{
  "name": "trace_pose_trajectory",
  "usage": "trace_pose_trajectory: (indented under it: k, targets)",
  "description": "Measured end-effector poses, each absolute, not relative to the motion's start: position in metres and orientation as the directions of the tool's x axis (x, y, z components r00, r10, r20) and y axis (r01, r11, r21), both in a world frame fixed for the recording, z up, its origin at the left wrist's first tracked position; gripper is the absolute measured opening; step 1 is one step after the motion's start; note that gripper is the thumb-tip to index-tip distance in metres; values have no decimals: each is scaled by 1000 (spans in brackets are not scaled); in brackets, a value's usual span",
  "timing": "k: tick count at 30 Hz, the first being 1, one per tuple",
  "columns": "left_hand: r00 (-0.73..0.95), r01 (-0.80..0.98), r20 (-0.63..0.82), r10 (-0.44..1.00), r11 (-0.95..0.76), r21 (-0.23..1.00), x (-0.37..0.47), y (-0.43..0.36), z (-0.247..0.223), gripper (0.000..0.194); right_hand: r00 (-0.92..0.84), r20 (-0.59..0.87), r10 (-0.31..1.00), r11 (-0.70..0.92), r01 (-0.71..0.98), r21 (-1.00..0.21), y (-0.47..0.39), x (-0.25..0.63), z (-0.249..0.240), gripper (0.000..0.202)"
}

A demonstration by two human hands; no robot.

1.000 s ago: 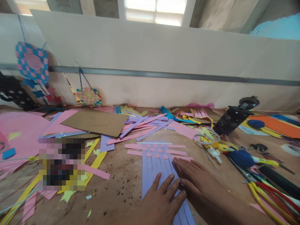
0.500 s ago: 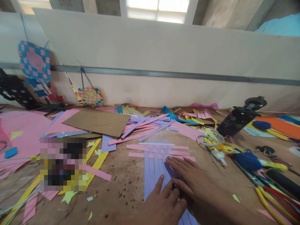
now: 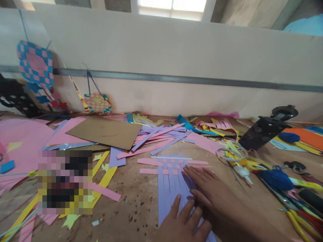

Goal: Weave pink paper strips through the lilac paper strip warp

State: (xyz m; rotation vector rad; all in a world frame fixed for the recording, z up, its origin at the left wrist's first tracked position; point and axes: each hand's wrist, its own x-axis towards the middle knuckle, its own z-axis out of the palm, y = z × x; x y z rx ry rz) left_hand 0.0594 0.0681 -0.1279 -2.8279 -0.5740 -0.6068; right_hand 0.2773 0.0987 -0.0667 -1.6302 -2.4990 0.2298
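Observation:
Lengthwise purple paper strips (image 3: 162, 195) lie on the brown table before me, with pink paper strips (image 3: 148, 171) woven across their upper end in a checked pattern. A thin pale strip (image 3: 171, 158) crosses the top of the weave. My right hand (image 3: 208, 188) lies flat over the right side of the weave, fingers stretched toward the upper left and covering part of the pink strips. Closer to me, my left hand (image 3: 185, 220) rests over the lower purple strips with its fingers apart. Neither hand grips anything that I can see.
Loose pink and purple strips (image 3: 161, 134) are heaped behind the weave beside a cardboard sheet (image 3: 103, 131). At right lie a glue bottle (image 3: 242, 172), blue yarn (image 3: 276, 178), scissors (image 3: 282, 198) and a tipped black cup (image 3: 262, 132). Yellow strips (image 3: 107, 181) and a blurred patch lie left.
My left hand has drawn slightly down and away from the right hand, its fingers spreading. The right hand stays over the weave. The view has shifted a little.

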Motion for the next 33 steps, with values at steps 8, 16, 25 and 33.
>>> trace_pose_trajectory:
  k: [8,16,25,33]
  targets:
    - [784,441,555,277,-878,-186,62,68,-142,37,-335,-54,941,318,926,-202,107,275,-67,63]
    - [731,456,627,271,-877,-153,66,67,-145,31,-413,-56,909,398,899,-181,113,274,-56,62]
    - [725,458,612,315,-885,-87,70,63,-146,30,-456,-18,890,447,878,-172,121,253,-65,59]
    - [870,340,339,357,-934,110,63,70,-130,31,-500,-61,864,485,858,-169,126,240,-56,64]
